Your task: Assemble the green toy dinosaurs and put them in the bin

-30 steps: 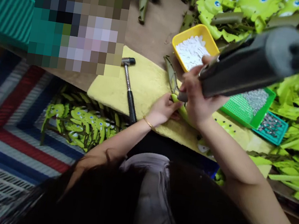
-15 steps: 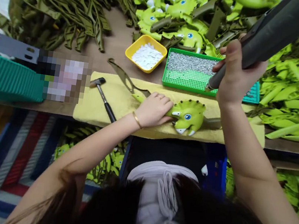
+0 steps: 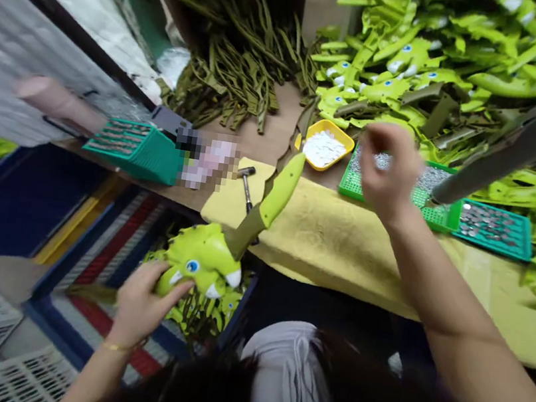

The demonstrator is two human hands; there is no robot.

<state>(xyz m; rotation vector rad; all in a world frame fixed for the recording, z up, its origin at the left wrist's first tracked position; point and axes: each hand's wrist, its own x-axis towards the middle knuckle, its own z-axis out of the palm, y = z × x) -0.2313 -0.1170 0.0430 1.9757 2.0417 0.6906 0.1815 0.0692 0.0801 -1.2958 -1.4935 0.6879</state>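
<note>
My left hand (image 3: 144, 303) grips a lime-green dinosaur-head toy (image 3: 207, 252) by its lower left end, fingers behind and thumb in front. The toy has a blue eye, white horn tips and an olive-and-green long piece sticking up to the right. It is held off the table's front edge, above a floor crate of similar parts. My right hand (image 3: 388, 172) is raised in front of the green perforated tray (image 3: 351, 185) of screws, fingers curled and blurred; I cannot tell whether anything is in them. A grey power screwdriver (image 3: 513, 143) hangs to its right, apart from the hand.
On the yellow cloth (image 3: 343, 239) lies a hammer (image 3: 248, 188). Behind stands a yellow bowl (image 3: 326, 148) of white pieces. Teal trays (image 3: 154, 154) are stacked at left; another teal tray (image 3: 495, 228) holds metal parts. Heaped olive strips (image 3: 237, 69) and green parts (image 3: 420, 56) fill the back.
The view has swung left. My left hand has lifted the toy off the cloth and carried it left past the table edge. My right hand has let go of the screwdriver and moved left.
</note>
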